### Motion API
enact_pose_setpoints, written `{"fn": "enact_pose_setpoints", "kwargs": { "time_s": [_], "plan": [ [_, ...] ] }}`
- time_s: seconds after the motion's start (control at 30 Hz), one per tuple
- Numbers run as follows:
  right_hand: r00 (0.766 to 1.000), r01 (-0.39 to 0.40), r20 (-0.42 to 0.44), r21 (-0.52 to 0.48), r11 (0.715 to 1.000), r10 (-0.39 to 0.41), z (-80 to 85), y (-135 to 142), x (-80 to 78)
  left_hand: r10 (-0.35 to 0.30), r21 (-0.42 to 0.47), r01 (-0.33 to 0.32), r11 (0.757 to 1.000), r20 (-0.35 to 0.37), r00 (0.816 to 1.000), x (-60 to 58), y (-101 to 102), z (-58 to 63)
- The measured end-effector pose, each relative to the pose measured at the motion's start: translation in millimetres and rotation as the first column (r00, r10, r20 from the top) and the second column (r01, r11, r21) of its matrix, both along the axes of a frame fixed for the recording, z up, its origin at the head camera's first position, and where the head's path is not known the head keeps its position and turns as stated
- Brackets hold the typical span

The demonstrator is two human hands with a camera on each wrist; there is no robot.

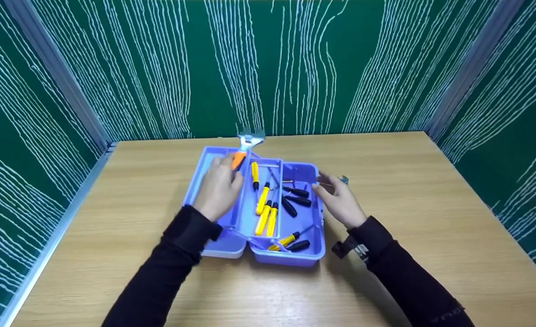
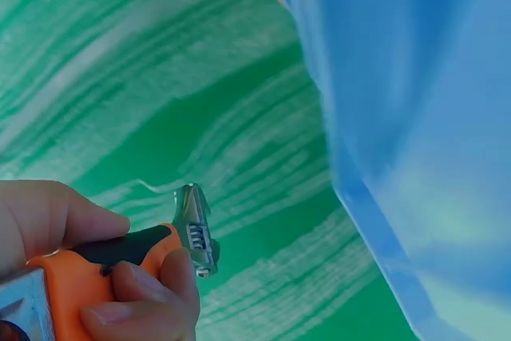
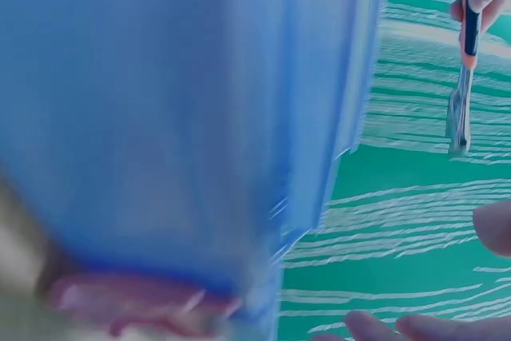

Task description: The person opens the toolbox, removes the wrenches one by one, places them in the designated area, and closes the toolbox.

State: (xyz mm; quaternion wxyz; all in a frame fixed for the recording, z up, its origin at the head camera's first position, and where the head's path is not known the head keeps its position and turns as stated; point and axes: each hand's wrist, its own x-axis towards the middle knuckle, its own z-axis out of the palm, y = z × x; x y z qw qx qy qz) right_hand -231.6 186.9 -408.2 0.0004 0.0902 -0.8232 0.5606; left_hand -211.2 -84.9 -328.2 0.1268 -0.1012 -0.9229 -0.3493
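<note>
Head view: left hand (image 1: 218, 188) has its grip clamped on an orange-handled wrench (image 1: 244, 149); right hand (image 1: 340, 204), grip apart, is beside the toolbox (image 1: 288, 260).

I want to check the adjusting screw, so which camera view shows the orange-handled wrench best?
The left wrist view: the orange-handled wrench is closest there, its screw visible, though the left hand partly hides its handle. The head view shows it small and blurred; the right wrist view, nearly edge-on.
</note>
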Motion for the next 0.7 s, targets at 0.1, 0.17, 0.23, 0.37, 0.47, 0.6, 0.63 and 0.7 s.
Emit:
{"fn": "enact_pose_setpoints", "kwargs": {
  "time_s": [0.1,0.17,0.23,0.37,0.47,0.6,0.63,0.7],
  "plan": [
    [0.999,-0.002,-0.032,-0.080,0.997,0.000,7.9,-11,2.6,-0.044,0.031,0.044,0.999,-0.025,0.999,11.8,10,-5.9],
    [1.000,-0.013,-0.029,-0.136,0.991,0.009,12.7,-18,5.7,-0.080,0.032,0.081,0.996,-0.042,0.996,18.8,17,-10.6],
    [1.000,-0.025,0.003,-0.191,0.981,0.026,16.4,-26,9.3,-0.104,0.025,0.106,0.994,-0.051,0.993,25.2,24,-16.0],
    [0.992,-0.080,0.074,-0.305,0.949,0.107,20.1,-40,14.9,-0.158,0.018,0.161,0.987,-0.108,0.981,32.8,37,-29.5],
    [0.985,-0.114,0.082,-0.353,0.928,0.153,19.7,-51,16.0,-0.190,0.019,0.195,0.981,-0.156,0.969,35.3,45,-40.4],
    [0.988,-0.103,0.070,-0.366,0.925,0.138,16.3,-63,16.2,-0.196,0.031,0.205,0.978,-0.187,0.963,37.2,56,-53.6],
    [0.990,-0.091,0.069,-0.369,0.925,0.125,15.7,-65,16.4,-0.192,0.033,0.202,0.979,-0.195,0.962,37.6,58,-56.5],
    [0.993,-0.059,0.069,-0.380,0.923,0.092,14.7,-68,16.9,-0.179,0.034,0.190,0.981,-0.215,0.960,38.3,64,-61.4]
  ]
}}
